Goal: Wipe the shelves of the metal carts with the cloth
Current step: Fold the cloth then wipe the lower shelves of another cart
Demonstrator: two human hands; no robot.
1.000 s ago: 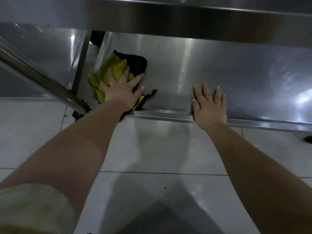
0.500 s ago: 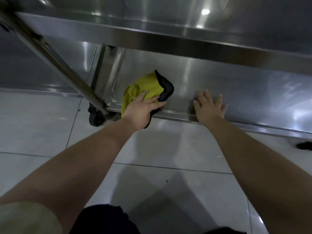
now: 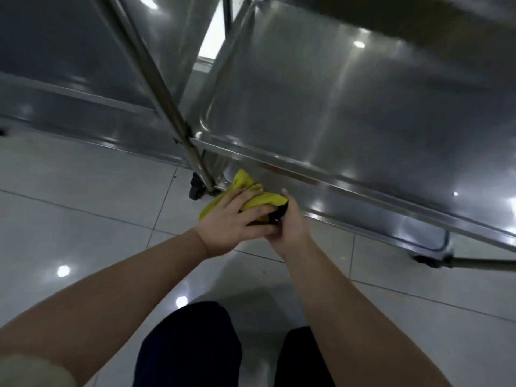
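A second ago the left hand was pressing the cloth flat near the front-left corner of the lower shelf, and the right hand lay flat at its front edge. Now both have come off the steel. The cloth (image 3: 252, 198), yellow with a black side, is bunched in the air just in front of the front rim (image 3: 315, 178) of the lower shelf (image 3: 349, 107). It hangs over the floor (image 3: 83, 208) and touches no shelf. The left hand (image 3: 231, 222) is wrapped over it from the near side with its fingers curled round the bundle. The right hand (image 3: 291, 229) grips the black edge from the right, one fingertip sticking up. This looks like a pause to refold or turn the cloth to a fresh face, so the left end of this shelf is probably done. A new stretch, or the second cart (image 3: 69, 60) to the left, would come next. The shelf's steel runs on well to the right of the hands, under a dark upper shelf (image 3: 418, 15) that overhangs it, so any reach must go in low. Just left of the hands the corner post (image 3: 170, 107) slants down to a castor (image 3: 196, 188), and the gap between the two carts is narrow. The raised rim, rounded at the front-left corner, is where the cloth could snag.
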